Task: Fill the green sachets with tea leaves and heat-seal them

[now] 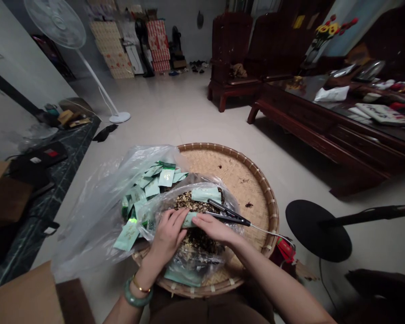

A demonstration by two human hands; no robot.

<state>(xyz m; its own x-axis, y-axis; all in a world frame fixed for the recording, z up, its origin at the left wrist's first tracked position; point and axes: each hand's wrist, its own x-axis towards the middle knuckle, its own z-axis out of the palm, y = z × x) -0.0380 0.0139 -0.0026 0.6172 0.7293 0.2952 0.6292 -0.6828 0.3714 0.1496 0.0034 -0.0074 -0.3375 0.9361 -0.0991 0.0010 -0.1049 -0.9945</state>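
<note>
Just beyond my right hand [214, 227], a black two-armed tool [235, 219] lies with its arms apart, and its white cord [268, 232] runs off to the right. Crumpled clear plastic [185, 262] surrounds both hands, over a dark and yellowish dried mix [184, 201] with a loose packet [205, 194] on top. Left of it, a large translucent bag [97, 225] bulges over the rim, with a heap of packets [151, 186] at its opening

The pale green packet [189, 220] sits at the lower centre of the frame, small and flat, largely covered by my fingers. My left hand [168, 230] presses its fingers together over the left part; my right pinches the right end between thumb and fingers

Everything rests on a round woven tray [273, 204] with a few dark bits on its bare right side. Pale floor [175, 108] stretches beyond, with a white fan [119, 117] at upper left, a dark wooden chair [231, 49] at top centre, a low wooden table [300, 121] at upper right and a black round base [319, 231] at right
</note>
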